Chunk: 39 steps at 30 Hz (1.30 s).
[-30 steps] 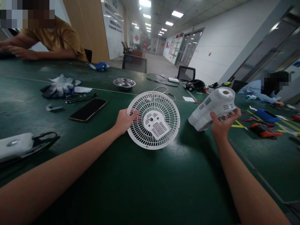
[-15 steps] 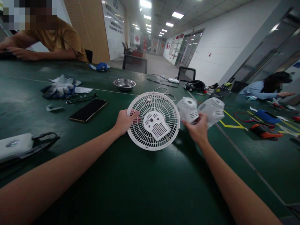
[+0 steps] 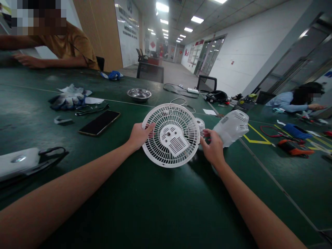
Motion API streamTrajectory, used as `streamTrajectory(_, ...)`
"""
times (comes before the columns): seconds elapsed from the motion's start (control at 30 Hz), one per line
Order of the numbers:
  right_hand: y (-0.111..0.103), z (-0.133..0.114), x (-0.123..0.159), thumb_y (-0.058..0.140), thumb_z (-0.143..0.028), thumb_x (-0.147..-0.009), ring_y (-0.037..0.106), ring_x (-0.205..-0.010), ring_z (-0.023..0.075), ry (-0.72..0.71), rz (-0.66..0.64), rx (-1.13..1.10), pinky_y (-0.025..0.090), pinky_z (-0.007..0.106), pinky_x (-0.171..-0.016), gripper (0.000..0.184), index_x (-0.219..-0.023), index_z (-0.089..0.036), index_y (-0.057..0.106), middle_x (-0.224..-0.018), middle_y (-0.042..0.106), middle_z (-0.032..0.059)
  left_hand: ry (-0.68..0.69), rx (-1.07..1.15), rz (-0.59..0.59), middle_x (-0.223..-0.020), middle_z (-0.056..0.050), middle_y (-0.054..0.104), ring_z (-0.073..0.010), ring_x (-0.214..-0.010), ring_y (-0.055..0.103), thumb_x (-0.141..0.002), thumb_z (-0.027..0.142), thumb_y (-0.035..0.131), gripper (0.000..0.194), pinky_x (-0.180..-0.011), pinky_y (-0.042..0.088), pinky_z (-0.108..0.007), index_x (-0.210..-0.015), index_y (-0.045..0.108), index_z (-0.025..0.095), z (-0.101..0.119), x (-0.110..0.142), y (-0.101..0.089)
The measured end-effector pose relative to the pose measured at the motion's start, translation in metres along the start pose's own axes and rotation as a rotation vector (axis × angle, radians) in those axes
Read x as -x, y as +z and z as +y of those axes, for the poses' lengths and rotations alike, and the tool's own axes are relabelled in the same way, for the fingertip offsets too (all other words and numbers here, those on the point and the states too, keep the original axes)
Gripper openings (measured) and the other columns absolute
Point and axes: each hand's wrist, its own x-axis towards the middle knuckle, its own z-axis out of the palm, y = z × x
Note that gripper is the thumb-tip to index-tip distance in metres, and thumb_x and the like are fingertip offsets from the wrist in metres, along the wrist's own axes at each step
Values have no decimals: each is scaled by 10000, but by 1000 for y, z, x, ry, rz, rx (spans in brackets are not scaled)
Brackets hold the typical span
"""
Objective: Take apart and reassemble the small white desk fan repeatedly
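A white round fan grille (image 3: 171, 139) stands tilted on the green table (image 3: 145, 207). My left hand (image 3: 138, 136) grips its left rim, fingers curled through the bars. My right hand (image 3: 213, 149) holds a white vented fan housing (image 3: 230, 127) just right of the grille, fingers wrapped on its lower end. A second small white vented part (image 3: 200, 123) shows between the grille and the housing, partly hidden behind the grille's edge.
A black phone (image 3: 99, 122), gloves (image 3: 67, 98) and a steel bowl (image 3: 139, 93) lie beyond the grille. A white device with a black strap (image 3: 18, 162) sits at the left edge. Tools (image 3: 295, 148) lie right. Two other people work at the far left and far right.
My right hand has brought the white housing from the right in toward the grille's right edge. My left hand has kept its grip on the rim.
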Motion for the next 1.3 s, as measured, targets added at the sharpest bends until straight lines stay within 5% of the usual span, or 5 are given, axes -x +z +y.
streamTrajectory(0.23, 30, -56, 42, 641, -575, -904, 733, -922, 262, 632, -605, -1039, 609, 441, -783, 374, -1094, -257, 686, -999, 781, 46, 97, -15, 48, -763, -61, 759, -203, -668, 724, -895, 402, 747, 245, -643, 613, -338, -851, 739, 161, -4, 4, -2)
streamTrajectory(0.43, 33, -78, 49, 748, -476, -846, 700, -1161, 309, 534, -415, -1155, 607, 506, -921, 383, -1174, -302, 656, -1154, 772, 31, 216, 21, 48, -736, -55, 738, -193, -660, 701, -927, 546, 679, 390, -640, 580, -312, -805, 710, 177, -7, 3, -3)
streamTrajectory(0.73, 2, -49, 32, 872, -457, -750, 751, -1047, 297, 111, -164, -562, 632, 486, -882, 846, -1452, -317, 421, -1170, 751, 72, -181, 372, -323, -831, -166, 775, -266, -776, 745, -890, 877, 394, 833, -658, 582, -336, -869, 723, 111, -12, -14, -10)
streamTrajectory(1.0, 8, -30, 26, 860, -530, -752, 690, -1198, 349, -311, -325, -40, 555, 567, -1040, 877, -1467, -264, 426, -1330, 675, 145, -391, 318, -300, -788, -95, 758, -155, -659, 705, -920, 186, 733, 114, -679, 580, -275, -858, 749, 91, -6, -15, -9)
streamTrajectory(1.3, 5, 25, -20, 767, -389, -786, 503, -1372, 399, -230, 34, 243, 399, 628, -1161, 805, -1500, -173, 462, -1469, 546, 201, -353, 230, -286, -755, -63, 739, -124, -610, 676, -951, 246, 722, 174, -604, 533, -255, -859, 755, 103, -5, -13, -6)
